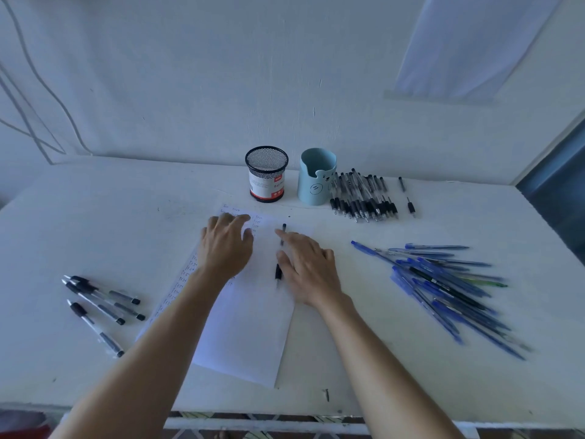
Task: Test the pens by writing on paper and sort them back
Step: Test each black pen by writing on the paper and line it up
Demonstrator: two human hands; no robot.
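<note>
Slim black-gripped pen (278, 273) lies on the white written-on paper sheet (250, 337), partly under the right hand's (308, 267) relaxed, extended fingers; left hand (226, 245) rests flat, fingers straight, on that sheet; scuffed white table (95, 223), plain white wall (190, 74) behind.

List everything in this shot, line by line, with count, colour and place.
table: one, white, against a white wall
paper: one sheet, white with handwriting, centre
mesh cup: one, black with a red and white label, back centre
bear cup: one, light blue, right of the mesh cup
black pens: many, in a row beside the bear cup
short pen pieces: two, black, right of that row
blue pens: many, piled at the right
clear pens: four, black-capped, at the left
single pen: one, black, on the paper
left hand: flat on the paper
right hand: fingers spread over the single pen
</note>
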